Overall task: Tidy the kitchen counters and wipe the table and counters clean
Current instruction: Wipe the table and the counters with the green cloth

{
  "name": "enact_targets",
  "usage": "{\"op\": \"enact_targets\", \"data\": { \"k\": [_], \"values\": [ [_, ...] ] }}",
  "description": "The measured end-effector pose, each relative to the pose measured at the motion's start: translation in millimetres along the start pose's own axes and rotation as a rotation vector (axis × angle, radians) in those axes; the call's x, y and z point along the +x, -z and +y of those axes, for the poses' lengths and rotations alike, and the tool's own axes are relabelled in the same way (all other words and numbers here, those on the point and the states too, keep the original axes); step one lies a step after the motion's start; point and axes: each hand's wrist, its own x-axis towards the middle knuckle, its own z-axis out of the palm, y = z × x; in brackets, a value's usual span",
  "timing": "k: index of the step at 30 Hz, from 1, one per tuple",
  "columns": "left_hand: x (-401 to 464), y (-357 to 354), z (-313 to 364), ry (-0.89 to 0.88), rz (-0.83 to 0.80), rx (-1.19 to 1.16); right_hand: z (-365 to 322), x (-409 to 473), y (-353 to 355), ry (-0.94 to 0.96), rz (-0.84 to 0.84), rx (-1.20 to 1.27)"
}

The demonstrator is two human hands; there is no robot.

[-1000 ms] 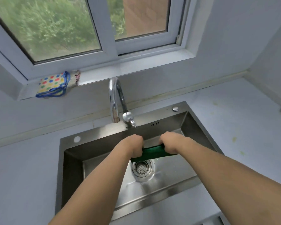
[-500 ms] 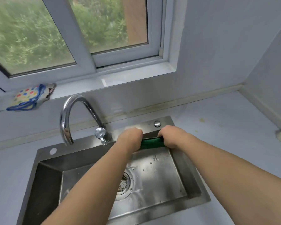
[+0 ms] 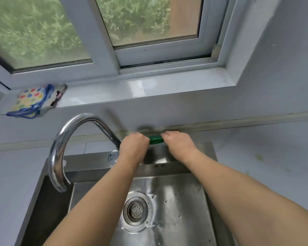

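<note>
A green cloth (image 3: 156, 139) is stretched between my two hands, above the back rim of the steel sink (image 3: 185, 157) near the wall. My left hand (image 3: 134, 146) grips its left end with curled fingers. Its right end is held by my right hand (image 3: 179, 144), fingers curled round it. Only a short green strip shows between the fists; the rest is hidden inside them. The sink basin below is wet with drops around the drain (image 3: 135, 211).
A curved chrome faucet (image 3: 64, 142) arches left of my hands, its spout over the basin's left side. A dotted cloth with blue trim (image 3: 32, 101) lies on the window sill. Pale counter (image 3: 265, 157) with small yellowish stains runs to the right.
Both hands carried the green cloth from over the drain up and back to the sink's rear rim by the wall. The view tilted, so the faucet now sits at left.
</note>
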Motion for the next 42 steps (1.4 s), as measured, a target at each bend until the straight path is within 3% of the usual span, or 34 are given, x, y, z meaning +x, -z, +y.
{"op": "enact_targets", "data": {
  "k": [3,6,9,16,22,36,42],
  "values": [
    [25.1,-12.2,-4.5,-0.039,0.052,0.091,2.4,11.5,-16.8,-0.007,-0.028,0.015],
    [36.1,-45.8,10.4,-0.052,-0.017,0.131,2.4,18.0,-37.8,0.002,-0.111,0.025],
    [35.8,-72.7,30.5,-0.016,-0.123,0.063,-0.5,17.9,-61.8,-0.005,-0.171,0.076],
    [37.9,-78.6,25.6,0.063,-0.236,-0.087,2.2,18.7,-67.5,-0.003,-0.11,0.129],
    [44.8,-79.2,39.2,0.127,-0.147,-0.304,29.2,5.2,-70.1,-0.033,-0.103,0.14],
    [104.8,-1.3,146.4,-0.18,-0.135,-0.248,160.3,-52.1,-58.8,-0.259,-0.174,0.215],
    [136.8,17.9,227.9,-0.342,-0.013,-0.314,252.1,-103.8,-53.5,-0.385,-0.213,0.223]
  ]
}}
